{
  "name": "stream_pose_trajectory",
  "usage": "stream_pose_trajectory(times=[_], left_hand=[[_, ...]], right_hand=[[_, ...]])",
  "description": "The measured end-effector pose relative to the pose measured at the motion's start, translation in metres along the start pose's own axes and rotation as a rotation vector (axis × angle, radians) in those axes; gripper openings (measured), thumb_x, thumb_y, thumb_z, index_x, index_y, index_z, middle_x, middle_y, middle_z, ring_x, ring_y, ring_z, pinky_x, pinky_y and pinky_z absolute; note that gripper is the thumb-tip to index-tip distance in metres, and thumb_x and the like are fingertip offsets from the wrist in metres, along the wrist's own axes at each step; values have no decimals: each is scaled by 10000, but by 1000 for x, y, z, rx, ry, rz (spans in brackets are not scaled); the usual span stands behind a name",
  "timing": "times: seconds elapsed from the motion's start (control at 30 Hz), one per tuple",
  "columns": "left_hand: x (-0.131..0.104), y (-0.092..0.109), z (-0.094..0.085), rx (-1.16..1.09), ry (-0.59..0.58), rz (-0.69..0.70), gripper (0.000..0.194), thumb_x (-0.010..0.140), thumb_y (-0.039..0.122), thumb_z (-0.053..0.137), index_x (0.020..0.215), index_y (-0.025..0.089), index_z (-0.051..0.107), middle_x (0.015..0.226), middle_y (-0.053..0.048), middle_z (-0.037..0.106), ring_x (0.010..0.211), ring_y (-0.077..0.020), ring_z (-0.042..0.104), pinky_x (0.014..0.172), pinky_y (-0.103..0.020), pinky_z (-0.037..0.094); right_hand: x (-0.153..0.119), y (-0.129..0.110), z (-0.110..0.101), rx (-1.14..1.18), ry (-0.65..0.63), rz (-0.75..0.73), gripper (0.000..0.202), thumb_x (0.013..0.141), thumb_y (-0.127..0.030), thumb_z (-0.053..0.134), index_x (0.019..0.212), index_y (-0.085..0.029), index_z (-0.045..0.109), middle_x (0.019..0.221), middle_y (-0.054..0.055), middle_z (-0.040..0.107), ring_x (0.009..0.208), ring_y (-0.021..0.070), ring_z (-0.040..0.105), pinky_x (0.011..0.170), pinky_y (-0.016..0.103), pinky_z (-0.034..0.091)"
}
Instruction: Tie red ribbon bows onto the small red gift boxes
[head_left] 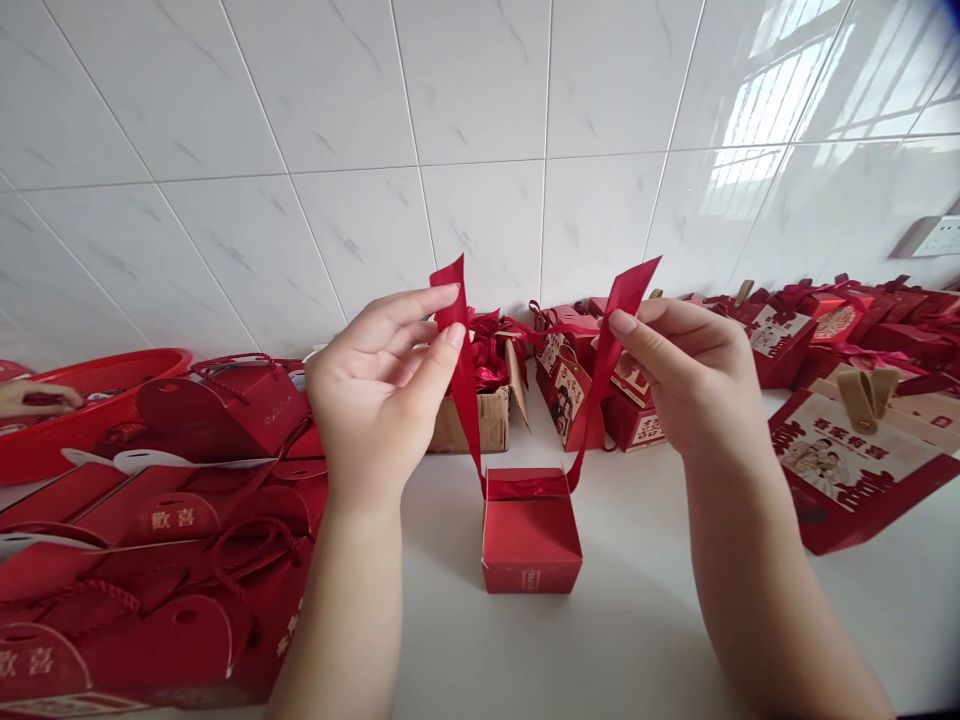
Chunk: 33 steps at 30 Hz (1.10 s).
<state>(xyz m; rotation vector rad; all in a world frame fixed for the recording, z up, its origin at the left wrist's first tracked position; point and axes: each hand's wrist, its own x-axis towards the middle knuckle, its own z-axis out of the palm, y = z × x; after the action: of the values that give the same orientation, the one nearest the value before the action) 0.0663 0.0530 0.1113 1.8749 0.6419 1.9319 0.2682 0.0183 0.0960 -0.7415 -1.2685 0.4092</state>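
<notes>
Before a marbled tile wall (480, 90), the white worktop (480, 660) carried a cardboard carton (469, 428) and, nearer, a small red gift box (532, 550), above which the left hand (382, 370) and right hand (686, 365) each pinched one raised end of its red ribbon (466, 400).

Box (531, 548) — carton (495, 415) behind, basin (131, 372) left
</notes>
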Motion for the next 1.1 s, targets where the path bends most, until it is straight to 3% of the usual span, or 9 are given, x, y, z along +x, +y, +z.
stream_pose_trajectory(times=[0.33,0.53,0.8,1.1], left_hand=[[-1,1,2,-5,-27,-14,209,762,204,705,969,229,708,831,-16,720,728,-128,658,668,-251,558],[-2,2,2,38,-77,-69,209,754,228,711,963,227,708,843,-19,720,745,-147,667,653,-256,557],[1,5,3,-14,-211,-103,279,768,187,692,1046,187,666,911,-40,718,836,-160,682,745,-268,579],[-5,7,12,-107,-382,-262,424,743,159,710,1120,205,521,822,-7,661,752,-138,675,678,-245,580]], right_hand=[[-1,0,0,0,-46,45,160,814,-335,674,717,-210,647,602,-25,524,514,84,469,437,231,354],[-3,-1,3,28,-85,83,142,819,-305,672,719,-207,653,671,-3,611,590,102,550,505,234,437],[-5,-1,8,55,-148,201,129,800,-313,690,778,-186,679,705,11,669,586,101,596,494,211,477],[-7,-7,19,25,-329,303,112,783,-264,691,763,-154,692,650,3,643,520,79,554,449,176,457]])
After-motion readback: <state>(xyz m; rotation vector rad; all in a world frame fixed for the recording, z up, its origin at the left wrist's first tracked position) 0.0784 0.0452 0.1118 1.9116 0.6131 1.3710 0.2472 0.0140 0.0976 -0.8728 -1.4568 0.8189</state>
